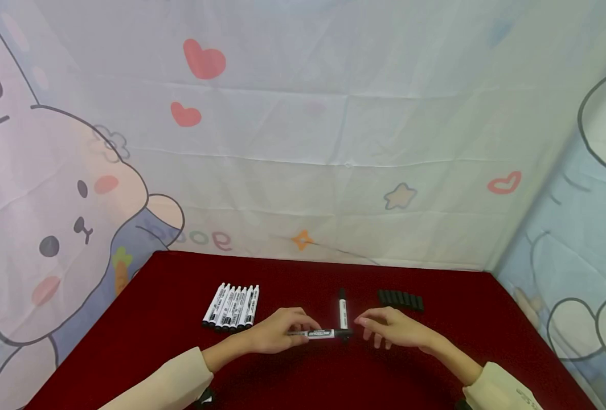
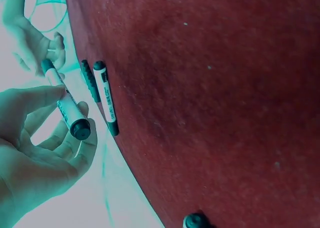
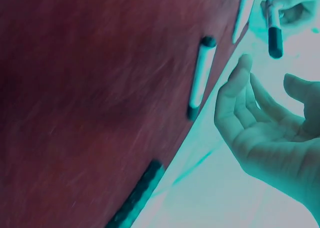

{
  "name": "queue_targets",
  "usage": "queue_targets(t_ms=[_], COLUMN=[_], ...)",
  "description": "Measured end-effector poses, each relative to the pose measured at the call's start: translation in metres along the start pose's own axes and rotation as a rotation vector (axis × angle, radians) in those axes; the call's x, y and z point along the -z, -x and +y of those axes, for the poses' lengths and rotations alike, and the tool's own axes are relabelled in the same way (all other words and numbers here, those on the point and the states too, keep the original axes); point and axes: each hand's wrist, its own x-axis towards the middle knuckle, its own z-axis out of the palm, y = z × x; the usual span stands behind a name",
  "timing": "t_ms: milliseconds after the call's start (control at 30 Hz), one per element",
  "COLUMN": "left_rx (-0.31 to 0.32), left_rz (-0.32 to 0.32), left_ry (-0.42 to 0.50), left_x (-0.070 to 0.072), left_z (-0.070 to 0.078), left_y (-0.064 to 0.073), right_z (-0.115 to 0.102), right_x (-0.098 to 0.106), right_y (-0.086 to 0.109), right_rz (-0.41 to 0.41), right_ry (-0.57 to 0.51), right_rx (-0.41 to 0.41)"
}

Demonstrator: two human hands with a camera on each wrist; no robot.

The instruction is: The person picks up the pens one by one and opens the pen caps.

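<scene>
A whiteboard marker (image 1: 320,333) with a white barrel and black cap lies sideways between the thumb and fingers of my left hand (image 1: 279,332). Its capped end points toward my right hand (image 1: 397,327). That hand holds nothing; the right wrist view shows its palm and loosely bent fingers (image 3: 232,87). Between the hands, just beyond the held marker, a second marker (image 1: 343,313) lies on the red tabletop, black at both ends. In the left wrist view, the held marker's black rear end (image 2: 80,130) faces the camera.
To the left, several white markers (image 1: 231,307) lie side by side on the red cloth (image 1: 282,279), black ends toward me. A row of black marker caps (image 1: 400,299) sits beyond my right hand. A printed curtain (image 1: 334,142) hangs behind the table.
</scene>
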Motion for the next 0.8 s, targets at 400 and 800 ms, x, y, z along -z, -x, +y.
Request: queue_targets(t_ms=[400, 800], left_rx=[-0.035, -0.053], left_rz=[-0.017, 0.016], left_ry=[-0.028, 0.069], left_x=[-0.005, -0.011], left_z=[0.008, 0.012], left_y=[-0.009, -0.014], right_z=[-0.018, -0.018], right_x=[-0.022, -0.028], right_y=[-0.006, -0.011], right_rz=[-0.161, -0.205], right_ry=[-0.157, -0.217], right_rx=[0.028, 0.056])
